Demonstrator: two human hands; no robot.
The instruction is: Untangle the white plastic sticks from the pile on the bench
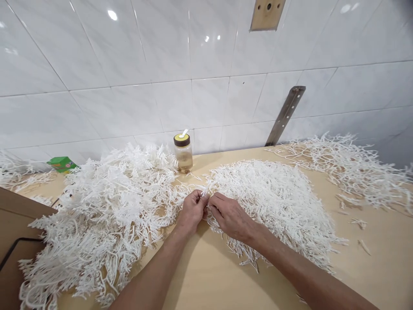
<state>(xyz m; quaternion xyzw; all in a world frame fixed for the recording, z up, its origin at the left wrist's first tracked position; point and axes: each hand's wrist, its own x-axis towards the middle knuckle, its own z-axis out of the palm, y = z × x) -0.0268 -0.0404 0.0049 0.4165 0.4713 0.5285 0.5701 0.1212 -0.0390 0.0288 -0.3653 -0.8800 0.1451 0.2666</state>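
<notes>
My left hand (194, 207) is closed in a pinch on a small white branched plastic piece (204, 193), whose tip pokes up past the thumb. Right beside it, my right hand (227, 212) has its fingers curled together close to that piece; what they grip is hidden. To the left lies a large heap of white branching plastic strands (122, 193). On the right, under and beyond my right hand, spreads a flatter pile of short white pieces (271, 202).
A clear jar (183, 157) with a yellow-and-black lid stands near the tiled wall. Thin white branched strands (355, 168) lie at the far right. A green box (62, 164) and a cardboard box (19, 232) are at the left. A metal bracket (285, 115) leans on the wall.
</notes>
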